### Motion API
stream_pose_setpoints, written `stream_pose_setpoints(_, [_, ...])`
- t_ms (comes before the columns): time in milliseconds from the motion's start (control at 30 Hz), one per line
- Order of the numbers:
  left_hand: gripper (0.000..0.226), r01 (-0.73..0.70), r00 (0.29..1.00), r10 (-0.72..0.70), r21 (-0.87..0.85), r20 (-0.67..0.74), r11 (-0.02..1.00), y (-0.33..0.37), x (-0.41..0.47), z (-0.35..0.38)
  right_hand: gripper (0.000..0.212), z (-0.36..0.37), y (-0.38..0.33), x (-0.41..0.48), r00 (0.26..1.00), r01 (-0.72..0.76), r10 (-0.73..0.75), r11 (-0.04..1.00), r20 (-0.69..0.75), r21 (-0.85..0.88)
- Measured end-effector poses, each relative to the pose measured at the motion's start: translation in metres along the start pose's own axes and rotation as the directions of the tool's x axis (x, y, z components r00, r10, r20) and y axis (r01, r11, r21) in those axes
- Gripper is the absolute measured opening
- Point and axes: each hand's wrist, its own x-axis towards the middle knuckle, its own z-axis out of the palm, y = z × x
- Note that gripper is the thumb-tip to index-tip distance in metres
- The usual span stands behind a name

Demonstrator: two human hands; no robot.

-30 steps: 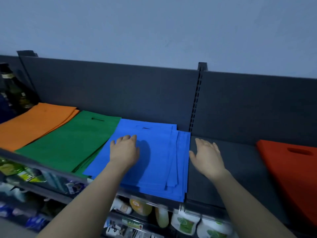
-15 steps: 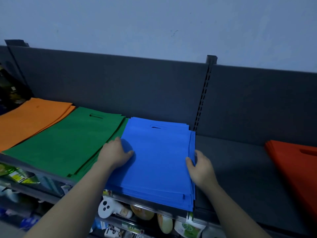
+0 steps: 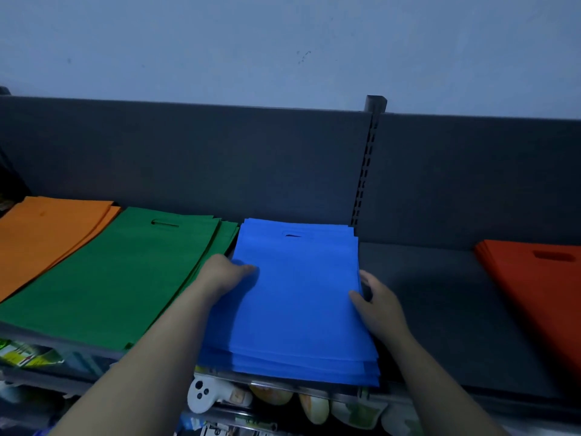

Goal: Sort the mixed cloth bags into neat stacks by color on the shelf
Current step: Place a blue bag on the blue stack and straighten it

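Blue bag stack point(image 3: 298, 297), flat, nearly squared, left hand point(image 3: 224, 273) and right hand point(image 3: 377, 305) fingers gripping its sides

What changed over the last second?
The left hand slid from the top of the blue stack to its left edge; the right hand left the shelf for its right edge. Both now grip it, its fanned bags squared up. The green stack, orange stack and red stack stayed.
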Motion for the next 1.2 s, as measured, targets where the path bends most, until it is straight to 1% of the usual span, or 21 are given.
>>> stream_pose_setpoints(33, [0.035,0.01,1.0,-0.01,-0.009,0.007,1.0,0.003,0.001,-0.003,0.042,0.0,0.001,0.0,1.0,-0.002,0.002,1.0,0.004,0.015])
stream_pose_setpoints(67, [0.033,0.023,0.999,-0.022,-0.054,0.031,0.998,0.006,0.003,-0.005,0.043,0.0,0.002,0.0,1.0,-0.008,0.008,0.999,0.003,0.031])
stream_pose_setpoints(167, [0.029,0.088,0.979,-0.036,-0.256,0.201,0.963,0.009,0.002,-0.003,0.046,-0.001,0.004,0.001,0.999,-0.035,0.036,0.997,-0.005,0.076])
stream_pose_setpoints(233, [0.027,0.062,0.971,0.021,-0.335,0.238,0.94,0.005,-0.002,0.002,0.045,-0.001,0.004,0.001,0.998,-0.053,0.055,0.993,-0.017,0.105])
stream_pose_setpoints(333, [0.029,-0.038,0.961,0.169,-0.502,0.218,0.864,0.002,-0.008,0.004,0.04,-0.001,0.002,0.004,0.997,-0.077,0.08,0.984,-0.01,0.162])
stream_pose_setpoints(400, [0.03,-0.122,0.941,0.282,-0.593,0.186,0.796,0.007,-0.015,-0.005,0.035,-0.001,0.0,0.009,0.995,-0.101,0.101,0.943,0.017,0.318])
stream_pose_setpoints(500, [0.034,-0.267,0.883,0.45,-0.646,0.133,0.715,0.023,-0.027,-0.021,0.038,-0.005,-0.013,0.022,0.991,-0.13,0.125,0.788,0.051,0.601])
stream_pose_setpoints(567, [0.034,-0.36,0.841,0.533,-0.642,0.091,0.677,0.034,-0.035,-0.032,0.036,-0.016,-0.035,0.03,0.994,-0.1,0.106,0.737,0.032,0.669])
stream_pose_setpoints(633, [0.034,-0.45,0.813,0.582,-0.612,0.021,0.65,0.045,-0.037,-0.043,0.029,-0.03,-0.061,0.038,0.995,0.014,0.055,0.74,-0.082,0.672])
stream_pose_setpoints(700, [0.029,-0.542,0.786,0.613,-0.562,-0.077,0.625,0.054,-0.035,-0.054,0.019,-0.045,-0.088,0.044,0.968,0.181,-0.034,0.776,-0.247,0.604])
stream_pose_setpoints(767, [0.025,-0.616,0.769,0.612,-0.468,-0.182,0.634,0.063,-0.031,-0.062,0.014,-0.054,-0.109,0.044,0.927,0.312,-0.14,0.803,-0.348,0.508])
stream_pose_setpoints(833, [0.025,-0.665,0.747,0.609,-0.336,-0.267,0.667,0.064,-0.031,-0.062,0.012,-0.054,-0.117,0.037,0.892,0.38,-0.214,0.834,-0.398,0.401])
stream_pose_setpoints(900, [0.025,-0.701,0.713,0.641,-0.259,-0.284,0.665,0.058,-0.037,-0.055,0.012,-0.046,-0.109,0.027,0.871,0.392,-0.255,0.876,-0.42,0.28])
stream_pose_setpoints(933, [0.025,-0.711,0.703,0.659,-0.245,-0.268,0.659,0.053,-0.04,-0.05,0.016,-0.041,-0.103,0.022,0.869,0.385,-0.259,0.889,-0.422,0.248])
stream_pose_setpoints(1000, [0.026,-0.724,0.689,0.684,-0.22,-0.238,0.653,0.048,-0.045,-0.044,0.033,-0.033,-0.097,0.015,0.872,0.366,-0.244,0.9,-0.425,0.235])
stream_pose_setpoints(1033, [0.026,-0.737,0.676,0.693,-0.2,-0.25,0.646,0.048,-0.047,-0.043,0.039,-0.032,-0.097,0.015,0.865,0.362,-0.237,0.905,-0.442,0.225])
stream_pose_setpoints(1100, [0.021,-0.77,0.635,0.711,-0.171,-0.303,0.615,0.055,-0.052,-0.045,0.043,-0.035,-0.108,0.017,0.832,0.373,-0.234,0.908,-0.503,0.194])
stream_pose_setpoints(1167, [0.019,-0.8,0.595,0.729,-0.166,-0.338,0.577,0.064,-0.057,-0.05,0.047,-0.043,-0.122,0.018,0.792,0.423,-0.256,0.885,-0.554,0.195])
stream_pose_setpoints(1200, [0.021,-0.807,0.587,0.733,-0.176,-0.345,0.563,0.068,-0.059,-0.053,0.053,-0.047,-0.126,0.019,0.787,0.443,-0.269,0.872,-0.556,0.206])
